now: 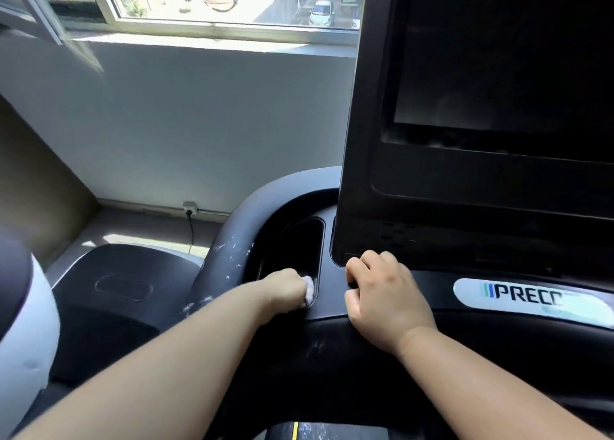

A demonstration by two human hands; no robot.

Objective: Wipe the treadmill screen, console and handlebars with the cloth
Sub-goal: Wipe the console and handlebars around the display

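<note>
At the console rim below the screen, grips a pale cloth in the left hand and rests the right hand, curled and empty, alongside.

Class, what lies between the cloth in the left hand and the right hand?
In the head view, only a bare strip of black console separates the cloth from the right hand.
</note>
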